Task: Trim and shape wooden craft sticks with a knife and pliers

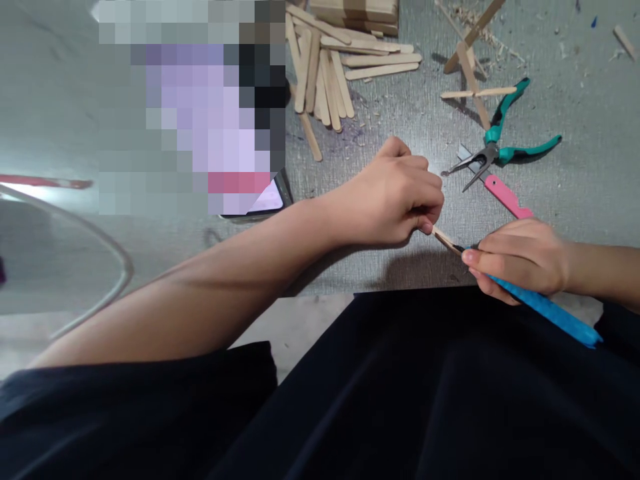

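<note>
Dark cloth (pixel 380 387) covered the person's lap along the near side, with a sleeve (pixel 140 407) to the left. Just beyond, at the right, the right hand (pixel 525 257) was closed around a blue tool (pixel 545 308), whose long handle slanted back toward the near right and whose dark tip met a thin stick (pixel 444 238). That stick lay between the two hands, over the near edge of the table (pixel 590 200); the left hand (pixel 407 190), reaching in from the left, pinched its other end between thumb and curled fingers. To the left curved a pale cable (pixel 125 260), with a phone (pixel 273 200) farther off, partly hidden by blurred blocks. Past the right hand lay a pink knife (pixel 505 195), and pliers (pixel 492 153) with spread jaws rested across its blade. Farther back stood crossed sticks (pixel 470 77) near the pliers, and left of these a loose pile (pixel 325 80). Farthest were a wooden stack (pixel 355 12) and, to its right, some shavings (pixel 467 23).
</note>
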Demonstrator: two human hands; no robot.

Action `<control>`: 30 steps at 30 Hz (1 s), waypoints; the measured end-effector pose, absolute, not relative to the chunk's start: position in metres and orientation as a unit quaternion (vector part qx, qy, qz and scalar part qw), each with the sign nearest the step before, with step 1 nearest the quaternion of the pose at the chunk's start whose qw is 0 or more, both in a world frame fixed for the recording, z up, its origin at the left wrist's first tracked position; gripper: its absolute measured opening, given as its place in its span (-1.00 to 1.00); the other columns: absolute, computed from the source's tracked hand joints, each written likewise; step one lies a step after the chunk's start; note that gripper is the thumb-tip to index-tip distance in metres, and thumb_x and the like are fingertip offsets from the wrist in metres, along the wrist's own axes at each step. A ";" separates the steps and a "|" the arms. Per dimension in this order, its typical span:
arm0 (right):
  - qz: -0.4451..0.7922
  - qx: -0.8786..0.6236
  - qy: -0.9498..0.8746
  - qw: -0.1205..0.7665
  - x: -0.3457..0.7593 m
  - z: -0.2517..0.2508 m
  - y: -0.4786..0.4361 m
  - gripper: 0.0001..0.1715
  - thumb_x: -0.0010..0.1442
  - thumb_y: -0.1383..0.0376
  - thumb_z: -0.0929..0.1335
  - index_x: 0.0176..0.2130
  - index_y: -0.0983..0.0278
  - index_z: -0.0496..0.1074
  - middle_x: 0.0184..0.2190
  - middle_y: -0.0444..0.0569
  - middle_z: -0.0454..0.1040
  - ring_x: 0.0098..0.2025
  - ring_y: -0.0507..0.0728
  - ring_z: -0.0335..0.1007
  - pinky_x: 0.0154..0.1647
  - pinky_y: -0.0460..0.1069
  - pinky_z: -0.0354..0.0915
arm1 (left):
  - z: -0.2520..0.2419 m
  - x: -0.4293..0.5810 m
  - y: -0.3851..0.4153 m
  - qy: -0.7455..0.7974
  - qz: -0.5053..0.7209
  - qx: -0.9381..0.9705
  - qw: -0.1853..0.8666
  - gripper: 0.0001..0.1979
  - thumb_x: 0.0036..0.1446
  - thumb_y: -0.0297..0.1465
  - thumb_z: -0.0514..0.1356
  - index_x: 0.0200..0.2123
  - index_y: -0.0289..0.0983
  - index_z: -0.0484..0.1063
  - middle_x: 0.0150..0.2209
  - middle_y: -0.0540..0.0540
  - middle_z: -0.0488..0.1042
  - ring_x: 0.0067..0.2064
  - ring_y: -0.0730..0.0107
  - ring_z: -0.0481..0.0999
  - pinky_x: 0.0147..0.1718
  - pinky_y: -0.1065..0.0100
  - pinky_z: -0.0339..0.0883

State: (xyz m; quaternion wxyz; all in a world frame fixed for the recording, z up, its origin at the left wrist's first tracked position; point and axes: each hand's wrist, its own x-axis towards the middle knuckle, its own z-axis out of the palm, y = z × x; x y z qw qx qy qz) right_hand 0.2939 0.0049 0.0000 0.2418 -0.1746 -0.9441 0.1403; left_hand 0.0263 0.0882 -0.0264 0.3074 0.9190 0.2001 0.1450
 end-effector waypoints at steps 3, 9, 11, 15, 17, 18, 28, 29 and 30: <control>0.130 -0.177 -0.945 0.242 0.298 -0.007 0.005 -0.79 0.44 0.37 0.38 0.06 0.33 0.39 -0.45 -0.27 0.49 -0.51 -0.04 0.32 -0.49 -0.08 0.29 | -0.026 0.025 0.089 0.198 0.145 0.915 0.321 -0.72 0.35 -0.32 0.20 -0.45 -0.19 0.52 -0.40 0.01 0.59 -0.24 0.25 0.45 0.06 0.03 0.07; 0.082 -0.158 -0.948 0.266 0.304 -0.009 0.008 -0.80 0.40 0.43 0.40 0.02 0.34 0.42 -0.46 -0.23 0.46 -0.47 0.00 0.36 -0.44 -0.03 0.28 | -0.019 0.018 0.093 0.226 0.152 0.905 0.328 -0.72 0.41 -0.12 0.24 -0.13 -0.18 0.63 -0.13 -0.13 0.68 -0.02 0.11 0.59 0.09 0.07 0.23; 0.055 -0.156 -0.947 0.277 0.304 -0.004 0.009 -0.81 0.36 0.44 0.43 -0.02 0.34 0.44 -0.48 -0.22 0.44 -0.47 0.02 0.35 -0.44 -0.02 0.29 | -0.016 0.016 0.093 0.270 0.183 0.882 0.340 -0.65 0.45 -0.09 0.18 -0.02 -0.22 0.60 -0.05 -0.21 0.68 -0.01 0.11 0.61 0.04 0.12 0.32; 0.035 -0.144 -0.948 0.282 0.306 0.005 0.009 -0.85 0.37 0.44 0.41 -0.04 0.34 0.45 -0.49 -0.18 0.44 -0.47 0.04 0.31 -0.46 0.00 0.27 | -0.010 0.015 0.090 0.372 0.189 0.837 0.354 -0.55 0.51 -0.05 0.05 -0.14 -0.24 0.58 -0.28 -0.13 0.65 -0.28 0.25 0.59 -0.24 0.23 0.33; 0.032 -0.131 -0.950 0.281 0.308 0.006 0.009 -0.82 0.35 0.44 0.42 -0.04 0.34 0.45 -0.48 -0.17 0.44 -0.47 0.05 0.31 -0.46 0.01 0.27 | -0.007 0.017 0.085 0.398 0.160 0.833 0.348 -0.47 0.50 0.02 0.02 -0.29 -0.23 0.54 -0.44 -0.06 0.55 -0.42 0.32 0.49 -0.36 0.26 0.22; 0.032 -0.124 -0.951 0.281 0.308 0.005 0.009 -0.80 0.34 0.45 0.43 -0.03 0.33 0.46 -0.47 -0.18 0.43 -0.46 0.05 0.31 -0.46 0.01 0.28 | -0.006 0.018 0.082 0.406 0.145 0.834 0.344 -0.44 0.49 0.05 0.01 -0.36 -0.22 0.50 -0.50 -0.03 0.49 -0.47 0.35 0.42 -0.39 0.26 0.16; 0.047 -0.135 -0.950 0.276 0.304 -0.003 0.008 -0.79 0.38 0.40 0.42 0.01 0.26 0.43 -0.46 -0.22 0.46 -0.44 0.03 0.40 -0.42 -0.03 0.37 | -0.014 0.027 0.065 0.414 0.127 0.864 0.256 -0.38 0.49 -0.03 0.05 -0.58 -0.20 0.40 -0.64 -0.01 0.37 -0.55 0.37 0.30 -0.33 0.20 0.10; 0.060 -0.146 -0.948 0.275 0.304 -0.004 0.008 -0.75 0.37 0.40 0.44 0.03 0.28 0.43 -0.44 -0.21 0.49 -0.43 0.03 0.43 -0.41 -0.03 0.39 | -0.015 0.028 0.065 0.410 0.130 0.866 0.255 -0.38 0.50 -0.03 0.04 -0.58 -0.21 0.40 -0.63 -0.01 0.38 -0.55 0.39 0.30 -0.30 0.19 0.13; 0.076 -0.157 -0.945 0.275 0.303 -0.004 0.008 -0.71 0.36 0.40 0.45 0.06 0.30 0.42 -0.42 -0.21 0.51 -0.43 0.02 0.45 -0.39 -0.04 0.40 | -0.017 0.028 0.064 0.408 0.132 0.867 0.253 -0.38 0.50 -0.03 0.04 -0.58 -0.22 0.40 -0.63 -0.01 0.40 -0.55 0.40 0.30 -0.27 0.17 0.14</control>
